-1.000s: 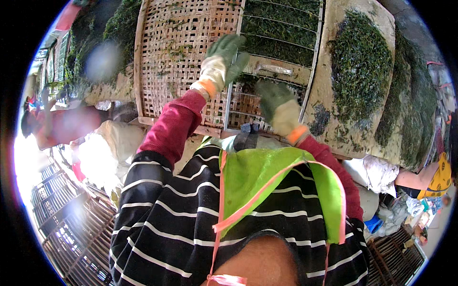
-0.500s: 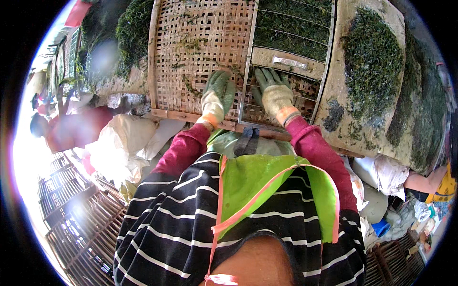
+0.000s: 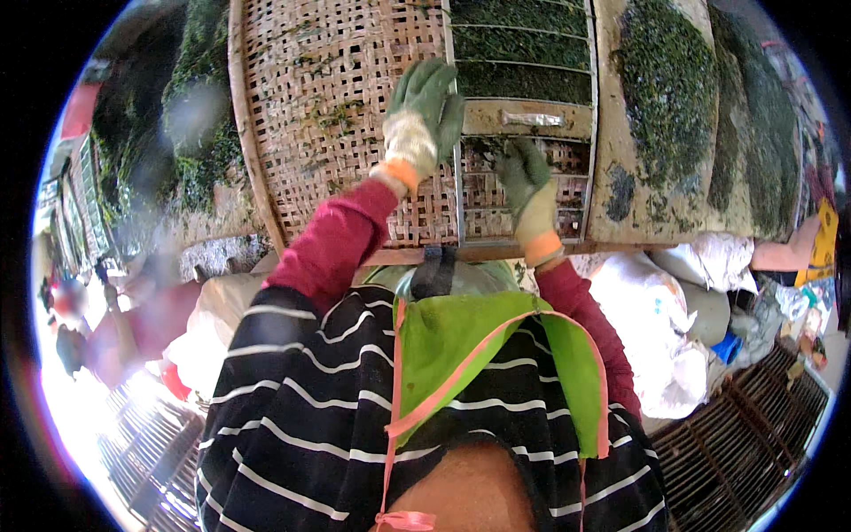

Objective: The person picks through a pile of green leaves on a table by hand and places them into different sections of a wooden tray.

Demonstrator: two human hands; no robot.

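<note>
My left hand (image 3: 421, 115), in a green-coated glove with an orange cuff, lies with fingers stretched along the left side bar of a metal wire frame (image 3: 459, 199). My right hand (image 3: 529, 191), gloved alike, is over the near section of that frame, fingers loosely bent and nothing visible in them. Both rest above a woven bamboo tray (image 3: 292, 133) with scattered green bits. Just beyond the right hand, a wooden board (image 3: 483, 117) with a shiny handle (image 3: 532, 119) spans the frame. Past it, dark green shredded leaves (image 3: 523, 84) fill the frame between thin wires.
Heaps of green leaf matter lie on the left (image 3: 199, 115) and on a board at the right (image 3: 665, 89). White sacks (image 3: 651, 328) stand by my right side. Slatted racks (image 3: 736, 443) are low on both sides. Another person's arm (image 3: 787, 248) shows at far right.
My left hand has moved farther away and against the frame's left bar. My right hand has drawn back slightly toward me, its fingers more bent. The whole view has shifted a little.
</note>
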